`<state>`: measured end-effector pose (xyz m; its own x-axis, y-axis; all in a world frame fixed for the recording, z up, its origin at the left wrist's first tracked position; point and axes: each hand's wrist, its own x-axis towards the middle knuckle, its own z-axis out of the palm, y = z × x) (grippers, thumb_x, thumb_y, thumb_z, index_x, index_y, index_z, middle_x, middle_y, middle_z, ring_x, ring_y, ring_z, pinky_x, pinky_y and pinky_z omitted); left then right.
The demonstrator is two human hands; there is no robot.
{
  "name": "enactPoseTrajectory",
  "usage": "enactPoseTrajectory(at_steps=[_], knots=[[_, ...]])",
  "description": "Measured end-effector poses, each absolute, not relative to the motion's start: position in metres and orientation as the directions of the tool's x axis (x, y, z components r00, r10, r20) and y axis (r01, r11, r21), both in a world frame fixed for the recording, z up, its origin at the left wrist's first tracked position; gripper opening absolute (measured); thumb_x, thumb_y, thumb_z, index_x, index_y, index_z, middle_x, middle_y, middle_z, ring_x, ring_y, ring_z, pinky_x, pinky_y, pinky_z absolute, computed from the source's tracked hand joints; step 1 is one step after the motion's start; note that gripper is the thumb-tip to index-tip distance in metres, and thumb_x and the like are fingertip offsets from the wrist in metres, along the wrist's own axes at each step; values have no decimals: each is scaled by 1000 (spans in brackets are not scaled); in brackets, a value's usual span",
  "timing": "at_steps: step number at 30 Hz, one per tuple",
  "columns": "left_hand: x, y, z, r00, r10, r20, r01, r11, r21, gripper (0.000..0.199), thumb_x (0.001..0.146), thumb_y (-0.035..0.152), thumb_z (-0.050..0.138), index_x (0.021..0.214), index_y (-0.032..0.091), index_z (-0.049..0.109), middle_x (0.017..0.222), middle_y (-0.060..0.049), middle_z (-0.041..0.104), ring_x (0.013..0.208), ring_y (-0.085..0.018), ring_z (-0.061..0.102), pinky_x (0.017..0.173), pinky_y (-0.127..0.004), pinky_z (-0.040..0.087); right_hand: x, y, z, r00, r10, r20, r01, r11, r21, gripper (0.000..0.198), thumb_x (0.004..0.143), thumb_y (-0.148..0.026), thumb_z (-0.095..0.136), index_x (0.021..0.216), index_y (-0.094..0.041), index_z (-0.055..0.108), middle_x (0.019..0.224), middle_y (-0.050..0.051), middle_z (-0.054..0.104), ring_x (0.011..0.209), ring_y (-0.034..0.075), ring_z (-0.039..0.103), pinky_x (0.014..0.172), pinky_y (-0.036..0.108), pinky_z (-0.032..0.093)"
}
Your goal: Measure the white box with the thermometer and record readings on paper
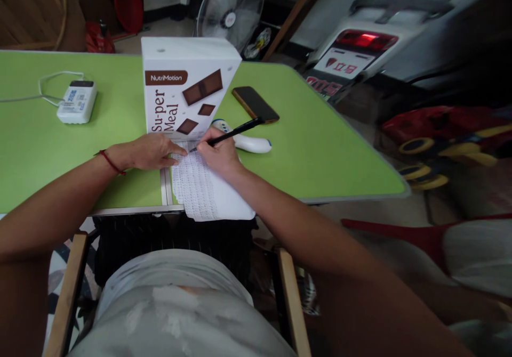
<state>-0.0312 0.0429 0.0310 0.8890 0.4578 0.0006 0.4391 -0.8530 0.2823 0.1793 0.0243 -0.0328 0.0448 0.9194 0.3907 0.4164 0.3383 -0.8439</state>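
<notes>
In my right hand (219, 152) is a black pen (242, 129), slanted up to the right with its tip at the top of a sheet of paper (204, 186). Dense rows of small handwriting cover the paper's left part, and its lower end hangs over the table edge. My left hand (154, 152) rests at the paper's upper left, index finger stretched out near the pen tip. Right behind both hands stands a white NutriMotion box (164, 58) with chocolate pieces printed on it. A white handheld device (252, 144) lies just beyond my right hand, partly hidden by it.
On the green table (320, 154) a dark phone (256, 104) lies to the right of the box. A white power adapter (78, 103) with a cable sits at the left. Past the table are a fan (231, 18) and an electric scooter (360, 42). Chair armrests (294, 303) flank me.
</notes>
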Motion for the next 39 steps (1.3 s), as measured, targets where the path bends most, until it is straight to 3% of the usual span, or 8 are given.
enactPoseTrajectory(at_steps=[9, 18, 26, 33, 39], knots=[[-33, 46, 26, 900, 433, 52, 403, -870, 284, 35, 94, 27, 58, 125, 19, 74, 69, -3, 71, 64, -15, 60, 67, -26, 43, 179, 25, -33, 83, 923, 375, 398, 314, -862, 22, 69, -16, 60, 59, -25, 43, 53, -7, 42, 57, 12, 41, 58, 30, 40], [-32, 42, 32, 880, 476, -14, 455, -833, 315, 38, 91, 21, 62, 127, 16, 73, 68, -3, 70, 65, -16, 61, 73, -27, 46, 179, 26, -34, 79, 920, 383, 426, 316, -847, 28, 70, -13, 61, 56, -25, 40, 53, -7, 40, 56, 12, 41, 59, 31, 39], [-34, 46, 28, 896, 443, 39, 413, -862, 295, 35, 92, 23, 61, 124, 16, 74, 53, 2, 61, 51, -13, 50, 59, -24, 39, 178, 28, -36, 126, 915, 383, 417, 301, -857, 29, 73, -11, 60, 58, -25, 41, 55, -7, 41, 58, 12, 43, 60, 31, 38], [-33, 46, 28, 900, 434, 39, 412, -876, 251, 36, 94, 27, 59, 126, 16, 73, 65, -1, 68, 60, -14, 57, 65, -25, 42, 180, 28, -39, 83, 913, 400, 434, 328, -839, 27, 77, -20, 61, 60, -25, 41, 56, -6, 42, 58, 12, 44, 58, 29, 39], [-34, 46, 28, 902, 429, 46, 405, -878, 257, 36, 94, 26, 59, 125, 16, 73, 64, -1, 68, 60, -14, 56, 65, -25, 42, 179, 27, -36, 117, 916, 383, 432, 300, -850, 26, 75, -14, 59, 60, -25, 41, 56, -6, 41, 58, 12, 43, 59, 30, 39]])
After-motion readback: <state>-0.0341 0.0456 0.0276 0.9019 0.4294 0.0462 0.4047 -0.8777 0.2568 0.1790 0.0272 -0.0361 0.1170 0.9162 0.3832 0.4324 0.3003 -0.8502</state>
